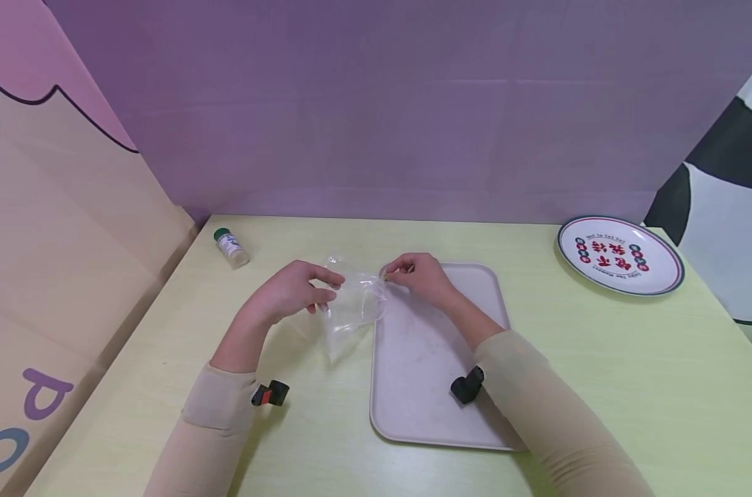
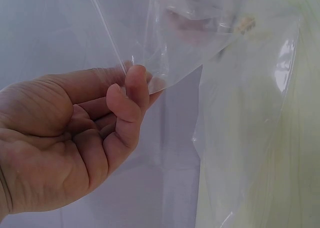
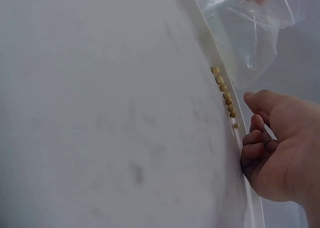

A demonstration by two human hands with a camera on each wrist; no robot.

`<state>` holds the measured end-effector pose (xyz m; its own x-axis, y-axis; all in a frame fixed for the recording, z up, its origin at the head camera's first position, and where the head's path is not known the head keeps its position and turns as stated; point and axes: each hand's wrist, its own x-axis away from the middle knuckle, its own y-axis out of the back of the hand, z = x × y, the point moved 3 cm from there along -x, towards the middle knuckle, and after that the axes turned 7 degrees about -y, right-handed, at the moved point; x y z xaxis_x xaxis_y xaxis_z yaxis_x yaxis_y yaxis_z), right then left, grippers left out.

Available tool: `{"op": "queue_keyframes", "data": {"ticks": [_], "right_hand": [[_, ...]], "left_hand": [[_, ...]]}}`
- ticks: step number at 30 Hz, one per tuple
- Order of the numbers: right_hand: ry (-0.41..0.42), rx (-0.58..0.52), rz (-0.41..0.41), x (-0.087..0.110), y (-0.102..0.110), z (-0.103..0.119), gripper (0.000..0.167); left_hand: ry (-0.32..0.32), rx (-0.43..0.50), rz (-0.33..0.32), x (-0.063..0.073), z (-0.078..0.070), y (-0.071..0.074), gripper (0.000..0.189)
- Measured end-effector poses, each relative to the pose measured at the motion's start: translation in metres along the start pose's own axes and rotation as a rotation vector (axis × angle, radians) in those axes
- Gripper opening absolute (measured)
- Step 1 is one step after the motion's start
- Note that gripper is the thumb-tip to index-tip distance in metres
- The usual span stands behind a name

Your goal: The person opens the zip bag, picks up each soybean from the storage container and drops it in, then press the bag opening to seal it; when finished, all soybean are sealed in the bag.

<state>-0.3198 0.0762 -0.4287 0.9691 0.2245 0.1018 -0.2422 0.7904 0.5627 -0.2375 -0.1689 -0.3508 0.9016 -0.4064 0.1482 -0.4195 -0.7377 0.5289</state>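
My left hand (image 1: 297,290) holds the side of a clear plastic bag (image 1: 357,304), which hangs over the tray's left edge. Up close in the left wrist view, the bag (image 2: 240,112) spreads out from the left fingertips (image 2: 137,80). My right hand (image 1: 422,276) is at the far left corner of the pale tray (image 1: 438,386), its fingers bent. Several small yellow soybeans (image 3: 227,95) line the tray's rim in the right wrist view, beside the right hand (image 3: 280,133). Whether its fingertips pinch a soybean, I cannot tell.
A small jar with a green lid (image 1: 231,248) lies at the table's far left. At the far right stands a white oval plate (image 1: 621,276) with red writing and a blue rim. Behind the table (image 1: 612,386) rises a purple wall (image 1: 376,124).
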Motion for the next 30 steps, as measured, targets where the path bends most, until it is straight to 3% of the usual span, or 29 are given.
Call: {"op": "queue_keyframes", "data": {"ticks": [18, 30], "right_hand": [[0.051, 0.205, -0.022, -0.0027, -0.0066, 0.0013, 0.010], [0.071, 0.276, -0.020, -0.0036, -0.0068, 0.0015, 0.010]], "left_hand": [[0.012, -0.018, -0.001, 0.0009, 0.0007, -0.0004, 0.035], [0.004, -0.025, 0.002, -0.0017, 0.0013, -0.0003, 0.035]]}}
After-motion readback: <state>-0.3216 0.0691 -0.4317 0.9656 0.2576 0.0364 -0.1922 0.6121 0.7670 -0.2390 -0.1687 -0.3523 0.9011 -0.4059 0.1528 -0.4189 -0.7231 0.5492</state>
